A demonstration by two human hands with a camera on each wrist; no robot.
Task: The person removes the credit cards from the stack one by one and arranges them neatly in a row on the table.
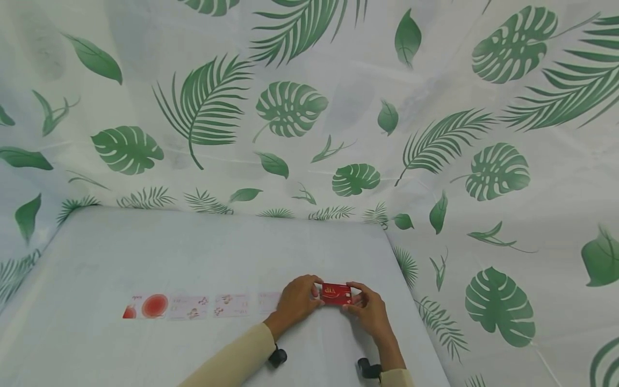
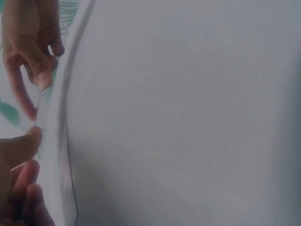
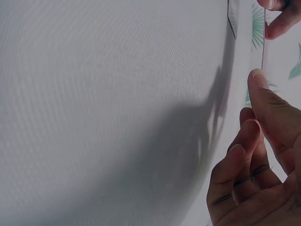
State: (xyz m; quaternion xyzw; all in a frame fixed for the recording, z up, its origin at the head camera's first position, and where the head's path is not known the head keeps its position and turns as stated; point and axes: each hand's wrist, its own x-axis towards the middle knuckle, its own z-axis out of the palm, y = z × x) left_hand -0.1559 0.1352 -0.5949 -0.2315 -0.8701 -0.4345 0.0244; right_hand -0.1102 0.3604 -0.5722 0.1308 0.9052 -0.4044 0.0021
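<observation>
A red card (image 1: 336, 294) with "VIP" in gold letters, upside down in the head view, is held just above the white table by both hands. At its left edge, my left hand (image 1: 296, 298) pinches it between thumb and fingers. My right hand (image 1: 369, 309) pinches the opposite edge in the same way. Seen from the right wrist, the card (image 3: 264, 44) is a thin line running between the right thumb (image 3: 263, 89) and the left hand's fingertips. The left wrist view has the left hand (image 2: 21, 183) low and the right hand (image 2: 33, 52) above.
Left of the hands, a row of pale pink printed cards (image 1: 188, 307) lies on the white table (image 1: 217, 247); the leftmost card (image 1: 155, 306) bears a red circle. A leaf-patterned sheet (image 1: 358, 145) rises behind the table and hangs along its right edge.
</observation>
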